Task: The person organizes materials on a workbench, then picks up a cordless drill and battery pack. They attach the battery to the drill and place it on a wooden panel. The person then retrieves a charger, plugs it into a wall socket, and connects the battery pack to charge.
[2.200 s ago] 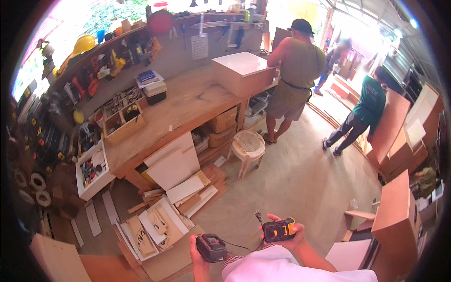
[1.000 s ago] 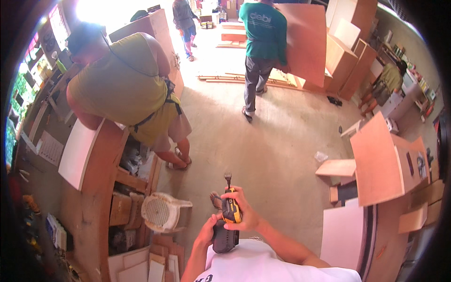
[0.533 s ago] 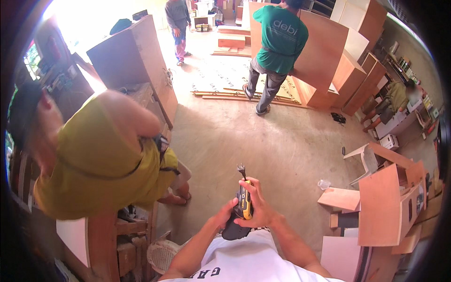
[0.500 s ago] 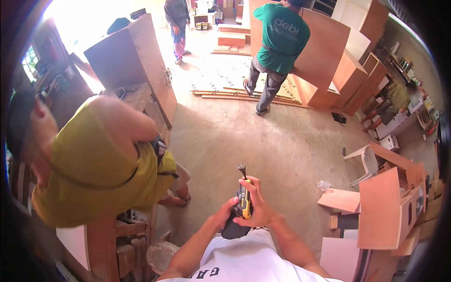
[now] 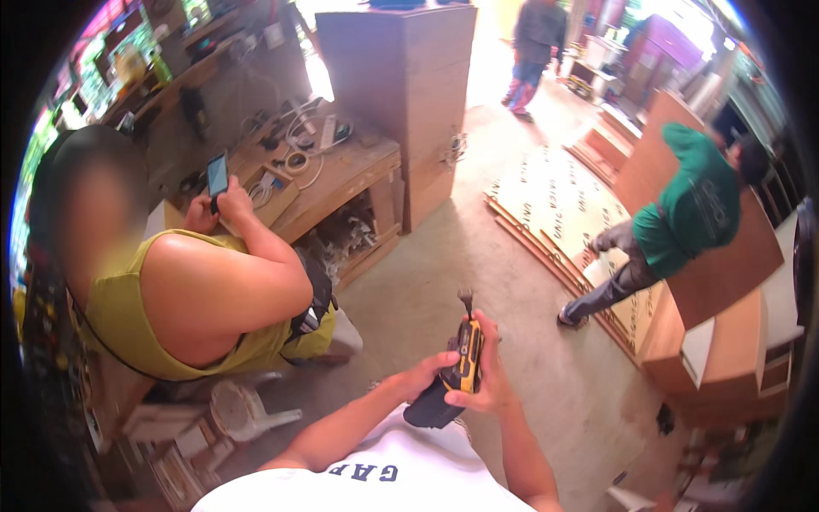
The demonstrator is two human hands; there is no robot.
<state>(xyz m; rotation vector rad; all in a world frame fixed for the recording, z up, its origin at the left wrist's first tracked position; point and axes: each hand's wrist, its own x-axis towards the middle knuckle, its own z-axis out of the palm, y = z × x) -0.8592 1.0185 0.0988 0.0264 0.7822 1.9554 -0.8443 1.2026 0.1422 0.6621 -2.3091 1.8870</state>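
In front of my white shirt, both hands hold a black-and-yellow power tool (image 5: 467, 363); its exact kind is unclear. A dark plug (image 5: 465, 297) sticks up past its far end, and a wide black part (image 5: 432, 408) forms the end nearest me. My left hand (image 5: 420, 377) closes on its left side, thumb across the top. From the right, my right hand (image 5: 495, 380) wraps it, with the thumb near the lower end of the yellow casing and fingers along the far side. The undersides of both grips are hidden.
At left a person in an olive sleeveless top (image 5: 205, 316) holds a phone (image 5: 217, 173) by a cluttered workbench (image 5: 358, 162). Beyond stands a tall wooden cabinet (image 5: 439, 102). A person in green (image 5: 691, 200) leans at a wood panel (image 5: 742, 273) beside stacked sheets (image 5: 554, 188). A white plastic chair (image 5: 235, 410) stands lower left.
My view has swung left, bringing the workbench and the neighbour's phone into sight. The power tool stays in both hands. The person in green leans further toward the panel.
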